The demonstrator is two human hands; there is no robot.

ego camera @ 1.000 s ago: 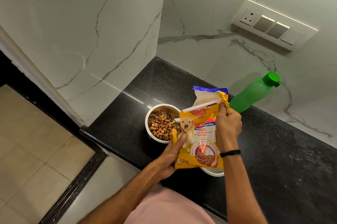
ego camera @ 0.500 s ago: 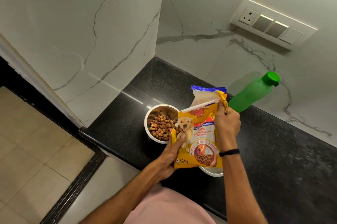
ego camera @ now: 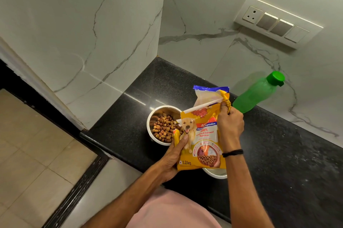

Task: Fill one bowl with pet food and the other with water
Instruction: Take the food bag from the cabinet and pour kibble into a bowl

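Observation:
A steel bowl (ego camera: 151, 122) holding brown kibble (ego camera: 163, 130) stands on the black counter. Just right of it I hold a yellow pet food bag (ego camera: 202, 136) upright with its top open. My left hand (ego camera: 173, 157) grips the bag's lower left side. My right hand (ego camera: 230, 125) pinches its upper right corner. A second steel bowl (ego camera: 215, 173) shows only as a rim under the bag; its inside is hidden. A green bottle (ego camera: 257, 94) with a green cap stands behind the bag, against the wall.
The black counter (ego camera: 278, 162) runs to the right and ends at a front edge above the tiled floor (ego camera: 33, 153) at left. Marble walls meet in a corner behind the bowls. A switch panel (ego camera: 276, 21) sits on the right wall.
The bag has stayed nearly still in both hands. The view has shifted only slightly.

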